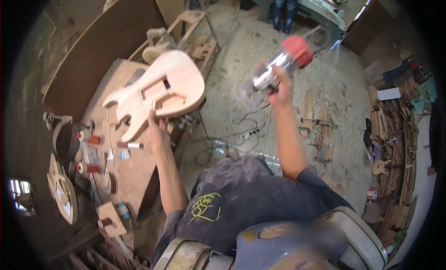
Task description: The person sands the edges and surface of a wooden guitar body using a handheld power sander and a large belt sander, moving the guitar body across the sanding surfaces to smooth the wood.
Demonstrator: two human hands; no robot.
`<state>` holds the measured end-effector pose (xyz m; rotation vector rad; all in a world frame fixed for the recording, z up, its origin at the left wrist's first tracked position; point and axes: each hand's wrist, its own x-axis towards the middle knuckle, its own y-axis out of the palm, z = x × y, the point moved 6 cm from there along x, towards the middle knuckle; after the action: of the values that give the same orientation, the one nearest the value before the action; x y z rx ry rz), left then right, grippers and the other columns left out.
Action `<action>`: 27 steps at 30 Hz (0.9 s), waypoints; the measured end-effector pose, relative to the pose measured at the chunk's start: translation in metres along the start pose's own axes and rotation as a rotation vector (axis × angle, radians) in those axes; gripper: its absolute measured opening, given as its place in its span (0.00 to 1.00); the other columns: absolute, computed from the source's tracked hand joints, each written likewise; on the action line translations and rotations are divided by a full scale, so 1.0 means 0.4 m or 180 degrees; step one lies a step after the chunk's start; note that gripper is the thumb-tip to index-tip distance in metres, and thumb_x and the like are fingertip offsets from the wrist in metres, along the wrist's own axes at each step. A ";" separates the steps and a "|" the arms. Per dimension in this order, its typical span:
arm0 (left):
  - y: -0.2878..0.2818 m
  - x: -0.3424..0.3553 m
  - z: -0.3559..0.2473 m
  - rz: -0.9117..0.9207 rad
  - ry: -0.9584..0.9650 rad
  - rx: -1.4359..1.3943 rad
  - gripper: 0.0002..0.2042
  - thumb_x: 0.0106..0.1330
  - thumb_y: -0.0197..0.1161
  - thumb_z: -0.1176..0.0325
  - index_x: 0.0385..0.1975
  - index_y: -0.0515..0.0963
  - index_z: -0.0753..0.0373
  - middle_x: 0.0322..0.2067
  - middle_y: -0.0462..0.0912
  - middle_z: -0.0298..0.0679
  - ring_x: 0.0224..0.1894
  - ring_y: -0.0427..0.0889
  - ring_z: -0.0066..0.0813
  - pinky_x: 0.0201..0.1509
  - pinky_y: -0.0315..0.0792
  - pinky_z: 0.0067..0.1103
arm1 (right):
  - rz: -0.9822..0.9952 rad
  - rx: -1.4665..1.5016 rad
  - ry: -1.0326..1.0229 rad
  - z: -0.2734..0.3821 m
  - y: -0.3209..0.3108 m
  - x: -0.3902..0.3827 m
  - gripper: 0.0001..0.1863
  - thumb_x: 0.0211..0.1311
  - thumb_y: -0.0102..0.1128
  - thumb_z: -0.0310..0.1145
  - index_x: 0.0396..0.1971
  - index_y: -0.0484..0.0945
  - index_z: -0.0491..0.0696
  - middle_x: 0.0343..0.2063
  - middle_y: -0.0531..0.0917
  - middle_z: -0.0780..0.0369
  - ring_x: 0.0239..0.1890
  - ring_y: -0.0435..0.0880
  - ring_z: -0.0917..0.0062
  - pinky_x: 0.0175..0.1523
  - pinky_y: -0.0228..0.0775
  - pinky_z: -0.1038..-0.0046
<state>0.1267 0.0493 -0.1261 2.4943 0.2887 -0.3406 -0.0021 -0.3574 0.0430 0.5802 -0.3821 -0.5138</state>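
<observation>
A pale wooden guitar body (183,72) with routed cavities is tilted at the left, over the workbench. My left hand (159,133) grips its near lower edge, some of the fingers hidden beneath the wood. Off to the right, clear of the guitar body, my right hand (282,88) is wrapped around a handheld router (276,70) with a red top and a shiny metal body. The router's lower end is blurred, and a cord runs from the tool.
The workbench (118,79) carries red-and-white bottles (88,139) and small tools. A cable (211,151) loops across the floor. Clamped wood strips (318,123) lie at right, near stacked wood (395,135). Another guitar body (62,191) stands at left. A person in jeans (284,10) stands far back.
</observation>
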 end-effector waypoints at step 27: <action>0.632 -0.348 -0.364 0.2407 0.2405 0.2429 0.26 0.62 0.72 0.60 0.57 0.77 0.67 0.50 0.83 0.46 0.56 0.81 0.36 0.60 0.75 0.32 | 0.0474 -0.1443 -0.1302 -0.026 0.264 0.152 0.17 0.47 0.77 0.29 0.38 0.83 0.40 0.34 0.87 0.62 0.36 0.86 0.77 0.45 0.79 0.72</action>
<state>0.0922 -0.0842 0.1662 3.1113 -0.6148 0.9832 0.0885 -0.3111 0.1107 0.0027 -0.6687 -0.5534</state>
